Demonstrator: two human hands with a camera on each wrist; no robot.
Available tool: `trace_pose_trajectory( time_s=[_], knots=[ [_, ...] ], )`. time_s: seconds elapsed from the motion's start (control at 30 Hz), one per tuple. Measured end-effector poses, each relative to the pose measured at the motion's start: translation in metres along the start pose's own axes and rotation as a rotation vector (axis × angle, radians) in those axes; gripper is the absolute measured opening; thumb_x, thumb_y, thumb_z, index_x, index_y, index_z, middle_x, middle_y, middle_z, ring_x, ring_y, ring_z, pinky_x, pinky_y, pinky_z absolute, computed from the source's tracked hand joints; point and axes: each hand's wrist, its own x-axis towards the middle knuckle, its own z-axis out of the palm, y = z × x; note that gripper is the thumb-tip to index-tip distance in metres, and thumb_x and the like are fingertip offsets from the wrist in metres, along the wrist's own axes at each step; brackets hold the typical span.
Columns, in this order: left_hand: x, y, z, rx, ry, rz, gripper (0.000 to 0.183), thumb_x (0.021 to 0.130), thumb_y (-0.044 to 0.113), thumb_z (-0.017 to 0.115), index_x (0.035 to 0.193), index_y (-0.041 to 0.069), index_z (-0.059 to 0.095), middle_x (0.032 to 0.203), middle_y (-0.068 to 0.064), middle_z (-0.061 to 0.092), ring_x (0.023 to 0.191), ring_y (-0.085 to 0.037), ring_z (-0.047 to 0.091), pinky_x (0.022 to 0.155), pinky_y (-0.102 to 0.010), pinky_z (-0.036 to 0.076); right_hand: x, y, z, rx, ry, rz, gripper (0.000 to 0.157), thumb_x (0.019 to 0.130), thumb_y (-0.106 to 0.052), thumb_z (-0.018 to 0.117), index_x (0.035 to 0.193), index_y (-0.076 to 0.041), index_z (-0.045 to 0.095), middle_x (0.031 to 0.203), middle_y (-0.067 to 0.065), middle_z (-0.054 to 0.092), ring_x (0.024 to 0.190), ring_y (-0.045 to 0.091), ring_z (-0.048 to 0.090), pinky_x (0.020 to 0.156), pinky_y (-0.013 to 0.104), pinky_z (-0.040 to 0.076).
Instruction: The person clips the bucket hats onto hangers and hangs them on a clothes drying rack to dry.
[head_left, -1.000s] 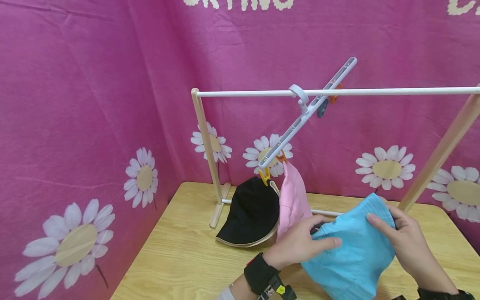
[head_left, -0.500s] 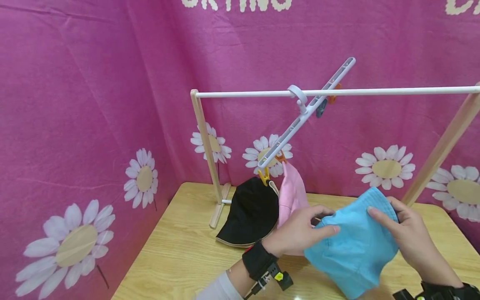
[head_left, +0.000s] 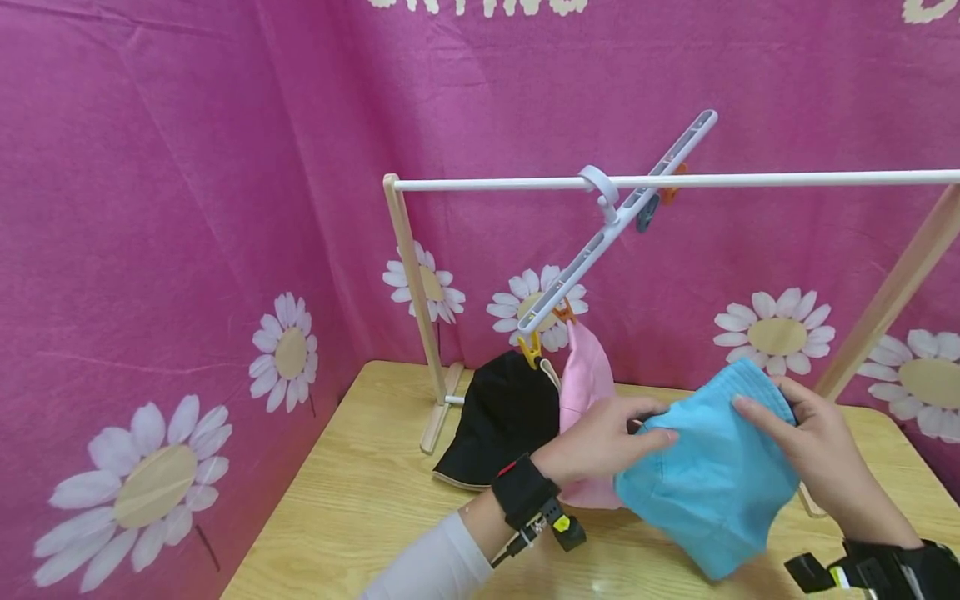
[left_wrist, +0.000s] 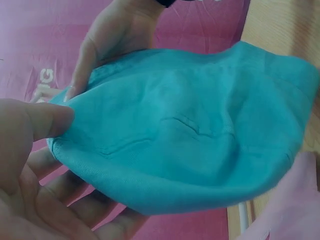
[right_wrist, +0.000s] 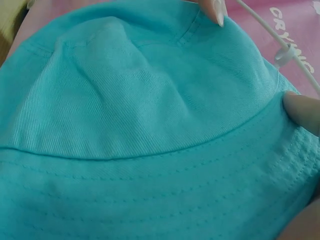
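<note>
Between both hands, over the front right of the table, is a light blue bucket hat (head_left: 712,467). My left hand (head_left: 611,437) pinches its crown side, thumb on the near face and fingers behind. At the stitched brim, my right hand (head_left: 817,454) grips with the thumb in front and the fingers behind the cloth. The left wrist view shows the hat (left_wrist: 185,125) tilted, its crown creased. Stitch rows along the brim fill the lower part of the right wrist view, where the right thumb (right_wrist: 302,112) presses the cloth.
A grey clip hanger (head_left: 592,250) hooks over the white rail (head_left: 487,184) of a wooden rack. A yellow clip (head_left: 530,350) holds a black bucket hat (head_left: 498,421); an orange clip (head_left: 565,312) holds a pink hat (head_left: 588,371). Grey (head_left: 647,213) and orange clips hang farther back.
Both hands have lifted the blue hat slightly upward, keeping their grip on it. More of the left sleeve shows. The hanger and its hats have not moved.
</note>
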Motion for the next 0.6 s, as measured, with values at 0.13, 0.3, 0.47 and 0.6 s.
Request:
trace_pose_trajectory(
  time_s=[0.13,0.3,0.47,0.6],
  knots=[
    [0.002,-0.003,-0.001,0.021,0.001,0.053,0.034,0.099,0.026,0.061,0.130,0.015,0.061,0.106,0.010,0.064,0.089,0.001,0.057,0.080,-0.010,0.048,0.005,-0.002,0.002,-0.030,0.001,-0.021,0.025,0.097,-0.017,0.064,0.121,-0.010,0.062,0.096,-0.005,0.065,0.074,0.005,0.063,0.064,0.018,0.054],
    [0.005,0.000,-0.004,0.117,0.011,0.095,0.035,0.099,0.023,0.061,0.133,0.014,0.060,0.110,0.010,0.064,0.091,0.003,0.055,0.082,-0.008,0.046,0.011,-0.006,0.002,-0.050,0.010,-0.040,0.027,0.096,-0.016,0.065,0.121,-0.007,0.062,0.095,-0.010,0.063,0.074,0.003,0.062,0.063,0.018,0.053],
    [0.015,0.008,-0.009,0.334,0.030,0.085,0.028,0.097,0.030,0.062,0.122,0.017,0.063,0.095,0.012,0.064,0.081,0.004,0.053,0.072,-0.006,0.044,0.016,-0.008,0.001,-0.057,0.011,-0.050,0.042,0.096,-0.017,0.066,0.135,-0.007,0.057,0.108,-0.017,0.060,0.082,0.000,0.062,0.067,0.015,0.052],
    [0.021,0.015,-0.016,0.435,0.002,0.064,0.022,0.096,0.034,0.061,0.110,0.017,0.062,0.084,0.012,0.060,0.074,0.003,0.053,0.065,-0.007,0.043,0.018,-0.010,0.002,-0.062,0.008,-0.045,0.046,0.096,-0.019,0.066,0.138,-0.005,0.055,0.108,-0.019,0.060,0.081,0.002,0.063,0.067,0.016,0.054]
  ],
)
